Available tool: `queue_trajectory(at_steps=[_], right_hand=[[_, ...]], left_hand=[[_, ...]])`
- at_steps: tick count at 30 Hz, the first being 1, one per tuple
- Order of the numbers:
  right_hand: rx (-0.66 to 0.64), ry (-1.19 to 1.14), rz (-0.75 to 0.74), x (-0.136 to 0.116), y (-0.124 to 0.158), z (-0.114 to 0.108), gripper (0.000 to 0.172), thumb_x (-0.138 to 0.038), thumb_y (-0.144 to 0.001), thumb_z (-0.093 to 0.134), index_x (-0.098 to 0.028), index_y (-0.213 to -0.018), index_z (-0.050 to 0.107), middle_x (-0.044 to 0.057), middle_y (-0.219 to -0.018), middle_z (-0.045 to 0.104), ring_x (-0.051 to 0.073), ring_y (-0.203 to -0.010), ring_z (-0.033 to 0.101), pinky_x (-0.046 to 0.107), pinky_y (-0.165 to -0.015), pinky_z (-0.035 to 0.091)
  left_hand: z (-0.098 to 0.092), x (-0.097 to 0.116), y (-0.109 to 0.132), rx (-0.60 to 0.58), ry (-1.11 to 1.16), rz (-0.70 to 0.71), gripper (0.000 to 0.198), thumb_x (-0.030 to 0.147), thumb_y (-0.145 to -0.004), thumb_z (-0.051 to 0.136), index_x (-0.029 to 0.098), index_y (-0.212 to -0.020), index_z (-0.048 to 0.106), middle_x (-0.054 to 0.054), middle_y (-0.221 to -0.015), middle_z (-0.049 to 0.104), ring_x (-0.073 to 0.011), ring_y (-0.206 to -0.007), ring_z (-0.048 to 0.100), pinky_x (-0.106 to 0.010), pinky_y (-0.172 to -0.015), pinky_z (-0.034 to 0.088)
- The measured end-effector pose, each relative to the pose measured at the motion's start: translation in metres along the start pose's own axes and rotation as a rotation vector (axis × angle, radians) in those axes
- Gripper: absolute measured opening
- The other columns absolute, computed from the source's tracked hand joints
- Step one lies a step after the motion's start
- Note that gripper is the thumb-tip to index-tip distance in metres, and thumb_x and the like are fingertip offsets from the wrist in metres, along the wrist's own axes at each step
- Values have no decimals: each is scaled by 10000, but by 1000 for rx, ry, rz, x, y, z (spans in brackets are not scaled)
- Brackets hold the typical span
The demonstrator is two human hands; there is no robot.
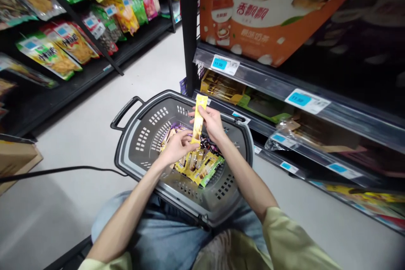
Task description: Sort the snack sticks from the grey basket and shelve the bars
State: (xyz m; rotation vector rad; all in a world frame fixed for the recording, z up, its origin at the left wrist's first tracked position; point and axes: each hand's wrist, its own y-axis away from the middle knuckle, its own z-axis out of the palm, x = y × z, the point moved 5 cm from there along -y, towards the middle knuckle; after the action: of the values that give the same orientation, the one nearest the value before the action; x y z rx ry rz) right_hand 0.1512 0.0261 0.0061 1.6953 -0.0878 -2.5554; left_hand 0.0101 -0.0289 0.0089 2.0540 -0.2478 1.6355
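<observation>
A grey shopping basket (139, 135) rests on my knees and holds several yellow sachets (199, 166) with some purple packets under them. My right hand (212, 123) pinches the upper part of one long yellow sachet (199, 114), held upright over the basket. My left hand (177, 145) closes on the lower end of the same sachet, just above the pile.
A dark shelf unit (278, 80) with blue price tags (299, 99) stands right of the basket, an orange drink carton (268, 12) on it. Hanging snack bags (60, 50) fill the left rack. A cardboard box (15, 158) and a black cable (79, 170) lie on the floor at left.
</observation>
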Motion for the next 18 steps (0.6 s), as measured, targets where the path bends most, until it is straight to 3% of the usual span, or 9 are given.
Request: queue_trajectory(at_steps=[3, 5, 12, 18], right_hand=[[13, 11, -6, -1, 5, -3, 428, -572, -819, 701, -177, -980, 725, 87, -928, 783, 162, -631, 709, 266, -555, 566], [20, 19, -2, -3, 10, -4, 431, -570, -811, 709, -180, -995, 728, 92, -952, 784, 176, -677, 724, 273, -574, 577], [-14, -14, 42, 3, 14, -2, 446, -546, -719, 799, -168, -949, 744, 105, -982, 783, 222, -824, 748, 336, -703, 623], [8, 47, -9, 9, 9, -3, 469, -586, -739, 760, -171, -959, 751, 105, -975, 783, 236, -890, 743, 367, -755, 623]], left_hand=[[3, 9, -4, -23, -115, 98, 203, 325, -827, 689, 157, -941, 701, -41, -835, 729, -147, -719, 640, -270, -672, 478], [3, 15, -6, -17, -181, 136, 173, 325, -844, 667, 162, -872, 719, -36, -829, 735, -147, -725, 640, -271, -691, 478], [-2, 13, -23, 135, -116, 154, 228, 326, -833, 680, 151, -962, 748, -70, -909, 770, -184, -794, 697, -302, -745, 528], [-7, 3, -32, 193, -111, 160, 247, 286, -815, 685, 167, -1017, 761, -75, -970, 776, -198, -843, 713, -325, -801, 553]])
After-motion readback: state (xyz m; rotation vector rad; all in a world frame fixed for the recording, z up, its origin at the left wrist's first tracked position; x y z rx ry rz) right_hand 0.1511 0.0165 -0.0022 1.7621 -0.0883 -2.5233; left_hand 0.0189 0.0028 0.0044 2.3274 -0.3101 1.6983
